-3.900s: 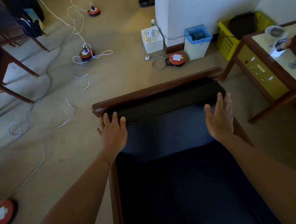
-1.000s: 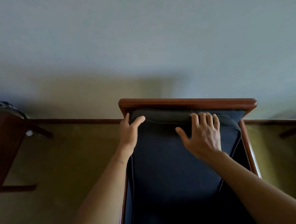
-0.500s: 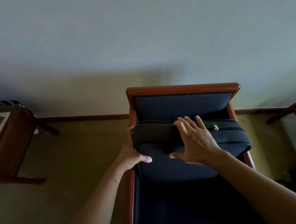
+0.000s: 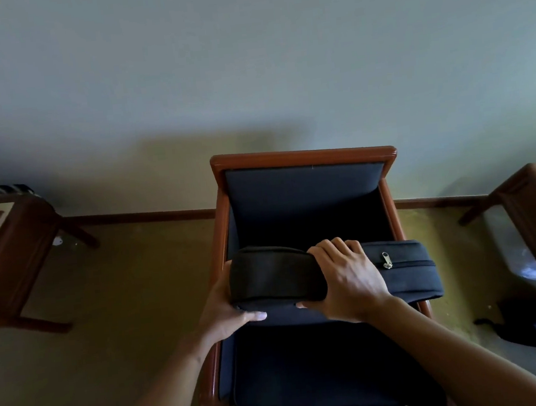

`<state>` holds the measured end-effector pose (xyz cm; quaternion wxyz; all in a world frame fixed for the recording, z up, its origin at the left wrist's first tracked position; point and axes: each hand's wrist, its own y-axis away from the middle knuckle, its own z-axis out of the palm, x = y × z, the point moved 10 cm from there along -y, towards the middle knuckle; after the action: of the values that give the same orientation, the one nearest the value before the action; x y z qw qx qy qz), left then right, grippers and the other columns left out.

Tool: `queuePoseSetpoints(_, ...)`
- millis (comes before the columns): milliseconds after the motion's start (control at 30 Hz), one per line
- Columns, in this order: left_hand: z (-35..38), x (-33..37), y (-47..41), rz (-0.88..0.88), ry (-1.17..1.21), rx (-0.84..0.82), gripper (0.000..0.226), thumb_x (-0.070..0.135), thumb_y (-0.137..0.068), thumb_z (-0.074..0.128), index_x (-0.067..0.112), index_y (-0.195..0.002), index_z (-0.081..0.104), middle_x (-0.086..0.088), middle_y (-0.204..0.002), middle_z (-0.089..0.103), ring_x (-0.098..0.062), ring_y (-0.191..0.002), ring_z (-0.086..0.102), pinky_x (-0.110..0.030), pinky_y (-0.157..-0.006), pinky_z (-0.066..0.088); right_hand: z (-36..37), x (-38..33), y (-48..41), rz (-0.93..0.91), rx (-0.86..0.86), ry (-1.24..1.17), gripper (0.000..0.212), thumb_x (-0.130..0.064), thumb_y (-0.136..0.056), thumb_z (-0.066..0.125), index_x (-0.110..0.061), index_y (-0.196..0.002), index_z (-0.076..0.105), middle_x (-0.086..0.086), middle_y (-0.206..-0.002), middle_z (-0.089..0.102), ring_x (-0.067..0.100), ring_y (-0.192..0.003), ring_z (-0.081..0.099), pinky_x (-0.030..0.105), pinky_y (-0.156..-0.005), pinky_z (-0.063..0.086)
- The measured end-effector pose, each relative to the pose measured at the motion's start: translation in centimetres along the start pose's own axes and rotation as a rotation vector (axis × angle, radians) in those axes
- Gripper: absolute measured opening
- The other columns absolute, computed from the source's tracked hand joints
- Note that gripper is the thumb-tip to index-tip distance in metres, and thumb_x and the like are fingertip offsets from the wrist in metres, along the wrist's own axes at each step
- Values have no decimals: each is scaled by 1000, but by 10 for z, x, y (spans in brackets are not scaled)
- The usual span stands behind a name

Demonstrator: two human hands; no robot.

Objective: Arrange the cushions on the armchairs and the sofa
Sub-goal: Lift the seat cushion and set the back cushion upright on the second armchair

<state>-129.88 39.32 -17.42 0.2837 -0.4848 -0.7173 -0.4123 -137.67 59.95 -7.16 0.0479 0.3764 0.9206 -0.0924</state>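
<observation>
Right hand (image 4: 349, 280) clamps over the dark cushion (image 4: 407, 274) on the armchair (image 4: 301, 157), fingers curled over its far edge, thumb underneath. Left hand (image 4: 224, 308) grips the cushion's 9 o'clock end (fingers hidden behind it, thumb showing below). Zipper pull (image 4: 386, 260) at 3 o'clock of the right hand carries no legible marking.

Two bare forearms reach forward from the bottom of the view, converging toward the middle. The left hand (image 4: 224, 308) is cupped around the left end of a dark cushion (image 4: 407, 274), thumb lying flat along its near face. The right hand (image 4: 349, 280) lies palm down over the cushion's top edge, fingers curled over the far side, thumb pressed against the near face.
</observation>
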Motion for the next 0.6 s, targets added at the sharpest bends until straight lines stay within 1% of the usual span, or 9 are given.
queuePoseSetpoints(67, 6, 19, 7, 39, -12, 58, 91, 12, -55, 106, 42, -121, 52, 29, -106, 69, 22, -101, 61, -1, -78, 48, -16, 12, 15, -8, 65, -20, 89, -84, -65, 66, -14, -120, 62, -1, -112, 61, 26, -100, 59, 46, -91, 46)
queuePoseSetpoints(133, 11, 47, 16, 98, -47, 113, 88, 19, -52, 106, 40, -119, 55, 24, -104, 70, 14, -101, 65, -7, -80, 49, -37, 29, 32, -13, 150, -54, 87, -82, -68, 68, -10, -117, 65, 2, -109, 63, 29, -96, 61, 47, -87, 47)
queuePoseSetpoints(200, 14, 80, 24, 181, -83, 145, 84, 36, -50, 102, 42, -120, 56, 24, -106, 69, 5, -101, 67, -19, -86, 53, -57, 51, 50, -2, 225, -111, 86, -79, -68, 72, -8, -116, 66, 4, -109, 64, 30, -95, 62, 47, -85, 49)
queuePoseSetpoints(267, 18, 119, 29, 276, -160, 151, 83, 52, -50, 96, 41, -123, 56, 23, -109, 69, -1, -101, 68, -32, -89, 58, -73, 74, 67, 30, 270, -182, 88, -78, -67, 74, -7, -119, 63, 5, -111, 62, 30, -98, 61, 45, -87, 50)
queuePoseSetpoints(333, 24, 155, 33, 344, -242, 163, 86, 56, -46, 95, 38, -122, 59, 19, -108, 71, -10, -99, 71, -42, -88, 59, -83, 98, 81, 72, 276, -250, 89, -74, -65, 75, -8, -122, 60, 3, -114, 60, 28, -102, 59, 43, -88, 49)
queuePoseSetpoints(400, 33, 187, 32, 391, -325, 174, 88, 57, -44, 95, 36, -123, 60, 17, -110, 73, -15, -102, 71, -48, -92, 56, -86, 124, 92, 124, 258, -319, 91, -69, -62, 80, -9, -126, 57, 1, -117, 58, 25, -104, 58, 42, -87, 48)
queuePoseSetpoints(467, 49, 208, 27, 420, -391, 164, 94, 60, -46, 92, 33, -131, 61, 13, -118, 74, -19, -110, 70, -50, -100, 52, -80, 149, 104, 206, 201, -392, 97, -66, -58, 84, -12, -133, 53, -1, -122, 57, 22, -110, 56, 38, -91, 46)
queuePoseSetpoints(533, 74, 212, 16, 409, -455, 125, 100, 60, -51, 90, 29, -141, 58, 9, -126, 72, -21, -117, 67, -50, -107, 46, -65, 161, 112, 270, 102, -435, 106, -66, -58, 85, -18, -143, 44, -2, -131, 54, 21, -119, 53, 36, -97, 43)
queuePoseSetpoints(600, 105, 199, 8, 377, -520, 63, 99, 56, -58, 91, 26, -145, 54, 9, -129, 69, -21, -118, 65, -49, -108, 42, -49, 157, 111, 287, -1, -434, 115, -66, -58, 84, -23, -151, 33, -1, -142, 49, 23, -128, 50, 41, -104, 44)
